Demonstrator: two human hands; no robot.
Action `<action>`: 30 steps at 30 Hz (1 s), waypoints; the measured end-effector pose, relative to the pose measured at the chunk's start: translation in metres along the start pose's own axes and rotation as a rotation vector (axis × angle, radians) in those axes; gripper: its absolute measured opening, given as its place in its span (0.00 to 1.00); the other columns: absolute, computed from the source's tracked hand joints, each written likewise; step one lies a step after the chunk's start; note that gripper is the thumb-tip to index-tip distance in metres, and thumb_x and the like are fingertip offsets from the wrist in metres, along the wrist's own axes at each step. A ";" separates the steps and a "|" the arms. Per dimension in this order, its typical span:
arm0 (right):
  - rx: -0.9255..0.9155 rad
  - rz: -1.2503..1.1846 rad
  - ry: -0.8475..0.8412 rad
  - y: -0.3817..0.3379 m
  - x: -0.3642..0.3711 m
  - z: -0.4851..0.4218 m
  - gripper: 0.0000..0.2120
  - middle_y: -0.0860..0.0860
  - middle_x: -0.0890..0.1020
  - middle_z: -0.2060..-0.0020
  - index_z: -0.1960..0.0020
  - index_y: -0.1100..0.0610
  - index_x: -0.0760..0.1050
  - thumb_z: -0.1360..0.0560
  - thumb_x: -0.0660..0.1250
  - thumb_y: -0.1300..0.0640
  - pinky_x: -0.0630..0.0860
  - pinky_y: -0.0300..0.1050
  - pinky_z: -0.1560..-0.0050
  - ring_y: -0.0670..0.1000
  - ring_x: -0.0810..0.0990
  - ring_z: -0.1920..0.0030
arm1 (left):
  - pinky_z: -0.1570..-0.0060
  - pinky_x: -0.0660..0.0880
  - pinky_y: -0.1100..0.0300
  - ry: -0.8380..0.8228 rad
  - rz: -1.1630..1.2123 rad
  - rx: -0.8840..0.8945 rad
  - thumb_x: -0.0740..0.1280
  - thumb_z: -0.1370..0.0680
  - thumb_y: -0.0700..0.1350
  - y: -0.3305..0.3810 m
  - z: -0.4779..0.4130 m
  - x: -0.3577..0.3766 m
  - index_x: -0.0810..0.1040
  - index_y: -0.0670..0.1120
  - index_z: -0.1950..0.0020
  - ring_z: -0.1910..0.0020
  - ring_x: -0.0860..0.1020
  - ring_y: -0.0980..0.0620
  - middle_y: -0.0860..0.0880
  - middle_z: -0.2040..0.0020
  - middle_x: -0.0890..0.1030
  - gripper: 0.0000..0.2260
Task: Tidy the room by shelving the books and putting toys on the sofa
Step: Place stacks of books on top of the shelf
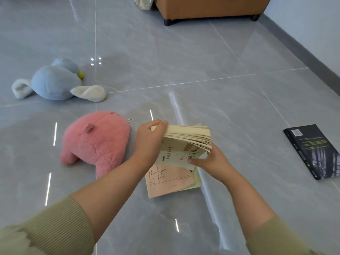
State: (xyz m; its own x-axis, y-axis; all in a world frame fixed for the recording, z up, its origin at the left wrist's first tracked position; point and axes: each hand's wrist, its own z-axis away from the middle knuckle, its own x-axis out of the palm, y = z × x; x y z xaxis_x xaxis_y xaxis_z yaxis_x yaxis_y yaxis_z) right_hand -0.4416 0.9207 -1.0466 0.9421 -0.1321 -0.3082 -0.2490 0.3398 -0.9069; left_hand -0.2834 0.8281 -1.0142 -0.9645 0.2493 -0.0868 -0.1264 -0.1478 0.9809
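Basically mid-pickup: left hand (150, 138) curled over the far edge of the cream paperback (187, 137), right hand (209, 161) pinched the near cover corner, so both were gripping the same book. It was tilted up off a pink booklet (165, 183), which lay on a pale green one (198, 181), all on the floor (165, 61) and not yet shelved

Judgement on doing it well: pages were fanned loose, so squeeze the block closed before lifting, then slide the right hand under the spine side. Better to square it on the two flat booklets and take all three as one stack

Materials:
- paperback: soft cover, yellowed floppy pages, will splay if held by one edge
- booklets: thin, smooth card, likely slippery on each other
- floor: glossy grey tile, low friction
- pink plush pig (95, 142), just left of the left wrist: fuzzy, squashy, rounded
- blue plush (53, 83) with white floppy ears, farther left
- black book (312, 150), well apart on the right, flat, matte cover
- tan sofa (211, 6) at the far end, smooth upholstery, dark feet; no shelf was in view
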 end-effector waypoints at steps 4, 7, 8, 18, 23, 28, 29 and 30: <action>0.019 0.026 0.164 0.000 0.018 -0.013 0.13 0.38 0.79 0.58 0.49 0.49 0.76 0.29 0.72 0.62 0.72 0.35 0.56 0.40 0.78 0.55 | 0.65 0.65 0.63 -0.015 -0.107 -0.019 0.64 0.22 0.48 0.011 0.000 -0.002 0.75 0.49 0.64 0.67 0.69 0.56 0.54 0.66 0.72 0.11; 0.017 0.088 0.132 0.002 0.016 -0.015 0.12 0.37 0.79 0.58 0.50 0.47 0.75 0.28 0.72 0.60 0.71 0.34 0.58 0.37 0.77 0.55 | 0.61 0.73 0.68 -0.208 -0.097 0.018 0.69 0.25 0.44 0.001 0.004 -0.017 0.75 0.49 0.45 0.57 0.76 0.58 0.53 0.53 0.78 0.09; 0.014 0.111 0.114 0.002 0.015 -0.015 0.12 0.37 0.79 0.58 0.50 0.46 0.75 0.28 0.72 0.60 0.71 0.32 0.58 0.37 0.77 0.55 | 0.58 0.76 0.68 -0.274 -0.087 0.023 0.71 0.27 0.42 -0.009 0.006 -0.020 0.73 0.48 0.40 0.54 0.78 0.57 0.51 0.50 0.79 0.17; -0.005 0.096 0.103 0.003 0.022 -0.015 0.15 0.39 0.79 0.60 0.58 0.45 0.75 0.29 0.72 0.66 0.70 0.23 0.63 0.36 0.76 0.58 | 0.48 0.78 0.58 -0.392 -0.187 -0.075 0.75 0.32 0.36 -0.062 -0.004 -0.024 0.78 0.47 0.44 0.46 0.79 0.51 0.53 0.49 0.82 0.19; 0.037 0.071 0.133 -0.013 0.015 -0.029 0.12 0.40 0.80 0.56 0.46 0.50 0.74 0.27 0.71 0.60 0.75 0.33 0.60 0.41 0.79 0.55 | 0.52 0.79 0.56 -0.305 -0.107 -0.167 0.75 0.31 0.38 -0.049 -0.020 -0.029 0.78 0.47 0.46 0.52 0.82 0.51 0.49 0.50 0.83 0.15; 0.225 0.222 -0.006 -0.010 0.025 -0.038 0.10 0.46 0.80 0.53 0.45 0.53 0.72 0.22 0.63 0.48 0.71 0.34 0.65 0.42 0.78 0.59 | 0.67 0.79 0.62 -0.240 -0.026 -0.437 0.74 0.28 0.43 -0.062 -0.008 -0.038 0.78 0.49 0.51 0.63 0.83 0.56 0.52 0.57 0.84 0.09; 0.233 0.290 -0.036 -0.005 0.032 -0.038 0.10 0.45 0.79 0.54 0.46 0.53 0.71 0.21 0.62 0.48 0.68 0.31 0.68 0.41 0.76 0.60 | 0.66 0.79 0.61 -0.223 -0.091 -0.454 0.74 0.28 0.44 -0.066 -0.007 -0.041 0.78 0.49 0.53 0.62 0.82 0.55 0.52 0.58 0.83 0.08; 0.234 0.337 -0.061 0.002 0.039 -0.038 0.10 0.45 0.79 0.53 0.45 0.53 0.72 0.21 0.62 0.47 0.66 0.30 0.69 0.41 0.75 0.61 | 0.65 0.80 0.59 -0.210 -0.170 -0.461 0.74 0.28 0.45 -0.072 -0.005 -0.044 0.77 0.51 0.55 0.62 0.82 0.55 0.52 0.58 0.83 0.07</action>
State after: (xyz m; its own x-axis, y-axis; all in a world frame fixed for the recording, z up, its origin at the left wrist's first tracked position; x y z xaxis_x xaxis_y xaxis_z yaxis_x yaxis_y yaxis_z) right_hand -0.4139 0.8810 -1.0708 0.8299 0.0757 -0.5528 -0.4947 0.5579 -0.6663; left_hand -0.2334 0.8228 -1.0817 -0.8602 0.4859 -0.1550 -0.4115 -0.4818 0.7737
